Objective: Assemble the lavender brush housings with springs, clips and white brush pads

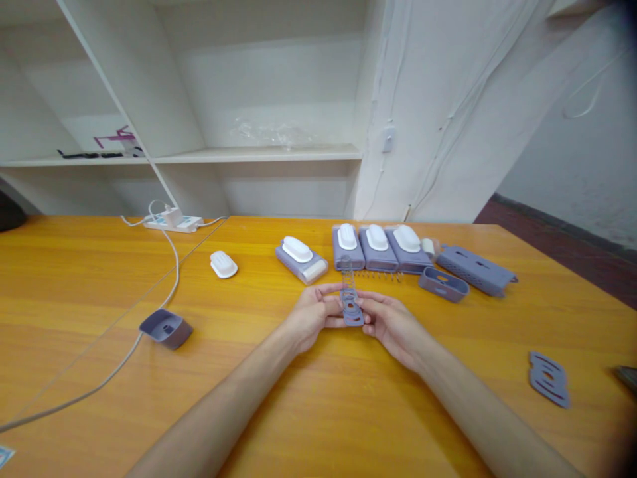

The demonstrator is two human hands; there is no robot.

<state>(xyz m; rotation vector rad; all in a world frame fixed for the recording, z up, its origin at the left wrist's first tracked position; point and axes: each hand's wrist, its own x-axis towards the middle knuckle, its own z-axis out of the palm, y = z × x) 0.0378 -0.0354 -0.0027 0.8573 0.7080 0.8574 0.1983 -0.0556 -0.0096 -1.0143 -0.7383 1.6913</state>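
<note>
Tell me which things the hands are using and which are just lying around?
In use: left hand, right hand, both holding the purple slotted plate with the spring standing on it.
Lying about: white cap, power strip, grey cable, small purple base, spare purple plates, purple units with white tops, open purple tray, long purple casing.
</note>
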